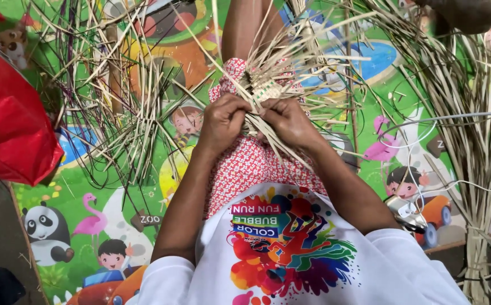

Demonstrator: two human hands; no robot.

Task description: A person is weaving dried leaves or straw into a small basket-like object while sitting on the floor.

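Note:
My left hand [223, 118] and my right hand [288, 121] meet over my lap, both gripping a small woven piece of pale straw strips [263, 89]. Loose ends of the strips fan out upward and to both sides from the woven core. The fingers of both hands pinch strips at the lower edge of the weave. My knees are covered by a red-and-white patterned cloth [245, 164], and the piece rests above it.
A colourful cartoon play mat [87, 220] covers the floor. Piles of loose straw strips [115, 85] lie at left, and a long bundle [471, 141] runs down the right. A red plastic bag [8, 124] sits at far left. A white cable [437, 121] crosses at right.

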